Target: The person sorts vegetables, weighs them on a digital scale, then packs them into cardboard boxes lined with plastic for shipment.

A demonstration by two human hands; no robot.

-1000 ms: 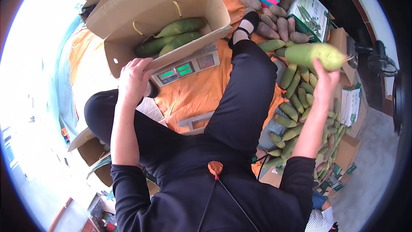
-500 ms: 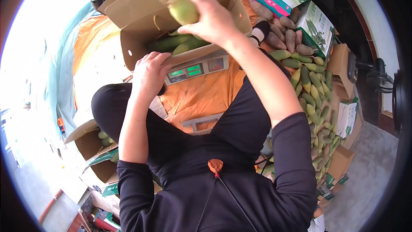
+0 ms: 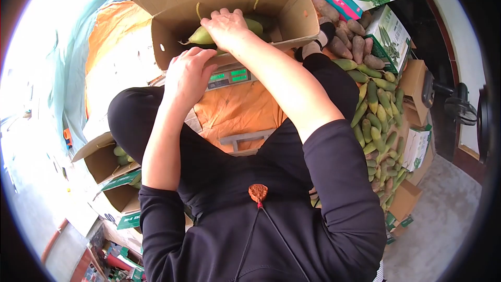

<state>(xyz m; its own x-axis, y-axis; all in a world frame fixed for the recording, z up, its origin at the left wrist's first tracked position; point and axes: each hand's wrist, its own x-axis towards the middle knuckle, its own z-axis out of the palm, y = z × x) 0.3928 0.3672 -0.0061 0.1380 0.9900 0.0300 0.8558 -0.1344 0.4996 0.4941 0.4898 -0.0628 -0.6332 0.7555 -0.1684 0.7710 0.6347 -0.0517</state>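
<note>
An open cardboard box (image 3: 297,18) stands on a scale (image 3: 229,77) with lit green digits. Inside the box, my right hand (image 3: 227,27) is closed over a pale green radish (image 3: 200,36), which lies sideways with its thin root end to the left. Part of another green radish (image 3: 254,26) shows beyond my right fingers. My left hand (image 3: 188,77) holds the box's near rim at the left, its fingers bent over the edge. The undersides of both hands are hidden.
Many green radishes (image 3: 383,107) are heaped to my right, with reddish-brown roots (image 3: 357,47) above them. Printed cartons (image 3: 389,36) stand at the upper right, near a black fan (image 3: 459,104). Another open box (image 3: 107,162) sits left of my knee. Orange sheeting (image 3: 235,112) covers the floor.
My right hand has lowered the pale green radish from above the box down into it. My left hand stays at the near rim. The view has shifted slightly.
</note>
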